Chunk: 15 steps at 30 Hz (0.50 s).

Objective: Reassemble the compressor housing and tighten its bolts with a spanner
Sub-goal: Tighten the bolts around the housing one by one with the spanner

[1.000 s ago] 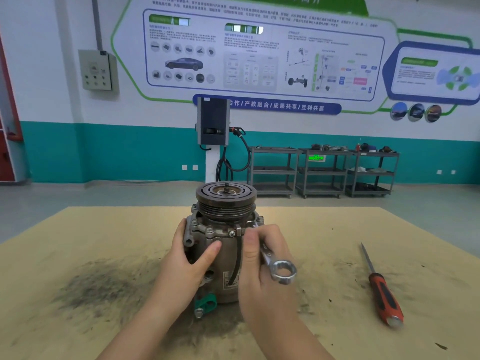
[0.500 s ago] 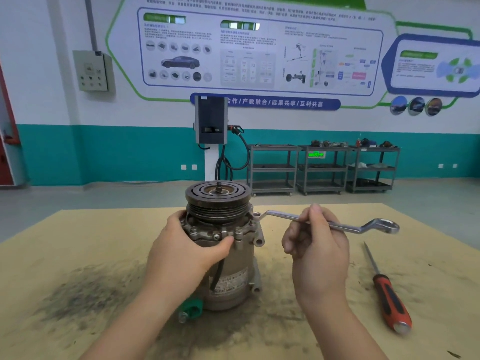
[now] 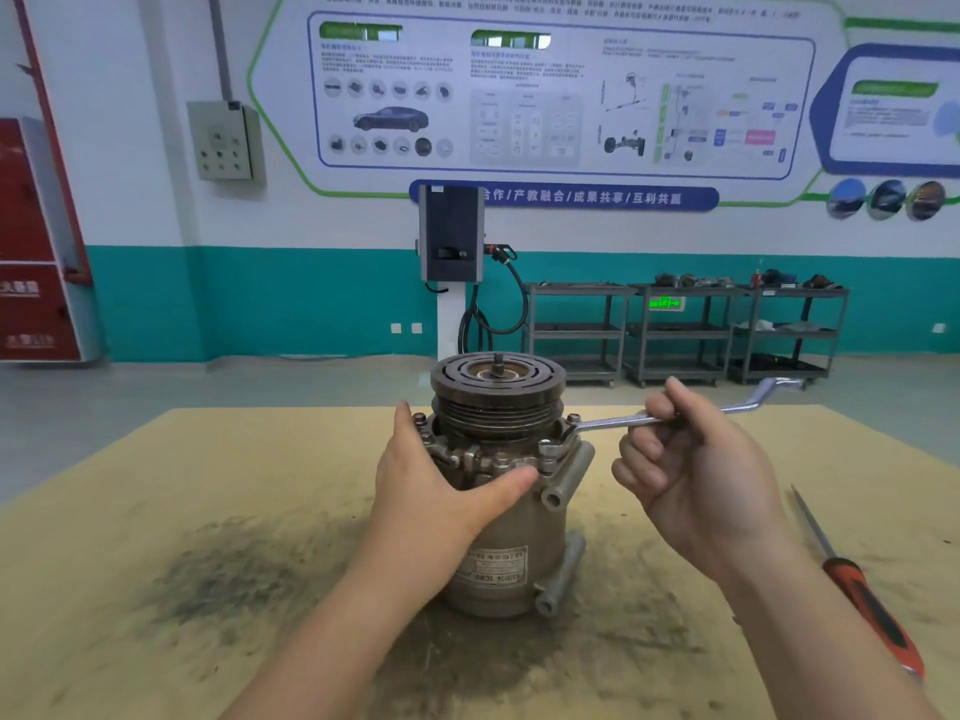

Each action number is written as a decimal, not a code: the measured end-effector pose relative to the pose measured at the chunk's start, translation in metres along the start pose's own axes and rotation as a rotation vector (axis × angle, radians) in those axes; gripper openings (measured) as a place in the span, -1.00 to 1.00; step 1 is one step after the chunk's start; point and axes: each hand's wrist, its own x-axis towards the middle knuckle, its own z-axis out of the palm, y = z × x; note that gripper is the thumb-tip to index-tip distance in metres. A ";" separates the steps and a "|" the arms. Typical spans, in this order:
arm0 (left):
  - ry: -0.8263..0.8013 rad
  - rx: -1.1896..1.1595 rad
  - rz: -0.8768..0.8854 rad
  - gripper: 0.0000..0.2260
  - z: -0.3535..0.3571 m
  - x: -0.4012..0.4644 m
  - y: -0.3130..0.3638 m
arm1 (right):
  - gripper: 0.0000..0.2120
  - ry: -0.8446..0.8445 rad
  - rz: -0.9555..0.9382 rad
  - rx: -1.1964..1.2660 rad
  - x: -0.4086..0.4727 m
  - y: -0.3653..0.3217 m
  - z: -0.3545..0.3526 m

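Observation:
The compressor [image 3: 511,558] stands upright in the middle of the bench, its dark grooved pulley [image 3: 497,391] on top and a ring of bolts [image 3: 501,459] around the housing flange. My left hand [image 3: 441,485] grips the housing just below the flange, thumb across the front. A silver ring spanner [image 3: 613,422] sits with one end on a bolt at the flange's right side and sticks out to the right. My right hand [image 3: 696,470] holds its shaft between thumb and curled fingers.
An orange-handled screwdriver [image 3: 857,589] lies on the bench at the right. The tan bench top [image 3: 156,511] is smeared with dark grime around the compressor. Far behind stand a charging post [image 3: 451,236] and grey shelf trolleys [image 3: 685,330].
A second ago the spanner pointed toward me at the front of the flange. It has swung round to the right, and my right hand with it. The left hand slid up to the flange.

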 end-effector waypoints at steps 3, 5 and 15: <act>0.072 -0.007 -0.005 0.14 0.004 0.002 -0.002 | -0.63 -0.003 0.002 -0.009 0.002 0.001 -0.004; 0.097 0.027 0.007 0.02 0.004 0.002 -0.002 | -0.62 -0.006 -0.014 -0.017 0.001 0.002 -0.003; 0.176 0.094 0.026 -0.12 0.005 0.004 -0.004 | -0.71 0.186 -0.639 -0.274 -0.047 0.057 0.017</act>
